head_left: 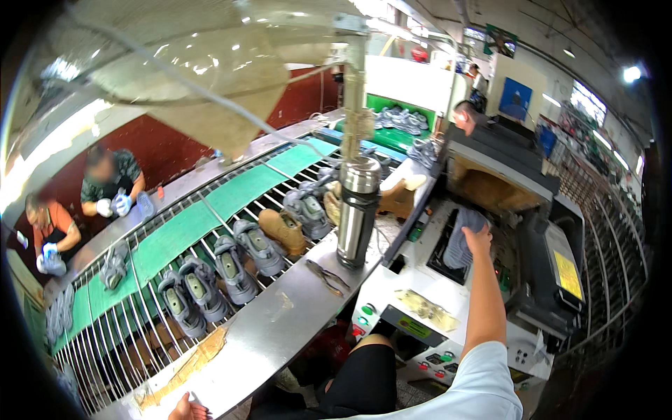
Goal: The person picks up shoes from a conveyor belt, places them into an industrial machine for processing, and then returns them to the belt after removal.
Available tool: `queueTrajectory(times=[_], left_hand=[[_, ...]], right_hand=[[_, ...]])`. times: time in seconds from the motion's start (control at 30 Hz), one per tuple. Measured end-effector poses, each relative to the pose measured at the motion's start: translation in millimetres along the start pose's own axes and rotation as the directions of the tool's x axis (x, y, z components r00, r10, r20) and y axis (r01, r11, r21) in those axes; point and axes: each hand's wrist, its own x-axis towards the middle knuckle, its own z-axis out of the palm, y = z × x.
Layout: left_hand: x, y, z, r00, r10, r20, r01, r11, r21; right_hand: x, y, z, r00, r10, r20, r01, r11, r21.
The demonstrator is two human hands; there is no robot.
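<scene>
The right hand (479, 241) clamps a grey shoe (458, 245) at a machine (418, 278); the left hand (187, 409), unclenched, is beside the bench (269, 332).

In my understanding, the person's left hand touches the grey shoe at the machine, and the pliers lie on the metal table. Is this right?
Not quite. The head view shows the right hand touching the grey shoe at the machine, not the left hand. The pliers lie on the metal table.
</scene>
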Motion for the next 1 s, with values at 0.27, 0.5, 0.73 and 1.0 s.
queueTrajectory(times=[0.27, 0.5, 0.73, 1.0], left_hand=[[83.9, -27.3, -29.2, 0.904, 0.161, -0.397, -0.041, 0.955, 0.293], [50.1, -7.6, -8.8, 0.904, 0.127, -0.408, -0.018, 0.965, 0.26], [32.3, -30.9, 26.7, 0.677, 0.636, -0.371, -0.26, 0.678, 0.687], [-78.0, -35.9, 227.4, 0.318, 0.725, 0.612, -0.886, 0.457, -0.082]], right_hand=[[-6.9, -32.1, 25.0, 0.975, 0.213, -0.057, -0.22, 0.96, -0.173], [-76.0, 10.1, 25.1, 0.86, -0.052, -0.508, 0.159, 0.972, 0.171], [-167.9, 105.2, 27.1, 0.899, -0.124, -0.421, 0.425, 0.48, 0.767], [-408.5, 60.9, 80.5, 0.701, -0.663, 0.265, -0.392, -0.048, 0.919]])
